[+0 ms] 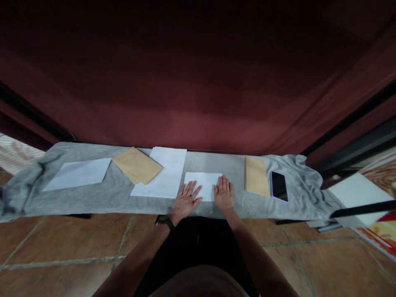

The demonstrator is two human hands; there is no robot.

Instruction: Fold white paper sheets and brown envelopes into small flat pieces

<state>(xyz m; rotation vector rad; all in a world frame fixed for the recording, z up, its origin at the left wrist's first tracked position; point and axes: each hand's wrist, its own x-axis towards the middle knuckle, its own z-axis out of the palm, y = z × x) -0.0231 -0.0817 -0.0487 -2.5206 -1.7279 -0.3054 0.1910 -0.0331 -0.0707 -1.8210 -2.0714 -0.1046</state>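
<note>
A small white sheet of paper [206, 183], perhaps folded, lies flat on the grey cloth [216, 163] in front of me. Across its left edge rests my left hand [185, 201], palm down with fingers spread. My right hand [224, 196] lies flat at the sheet's right edge, its fingers stretched out and close together. Just left of the small sheet are larger white papers [168, 173], partly covered by brown envelopes [137, 165]. A dark band sits on my left wrist.
Another white sheet [78, 175] lies at the far left. To the right are a stack of brown envelopes [257, 176] and a phone [279, 186] with a dark screen. A dark red panel [198, 123] rises behind the cloth, and tiled floor [71, 239] shows below.
</note>
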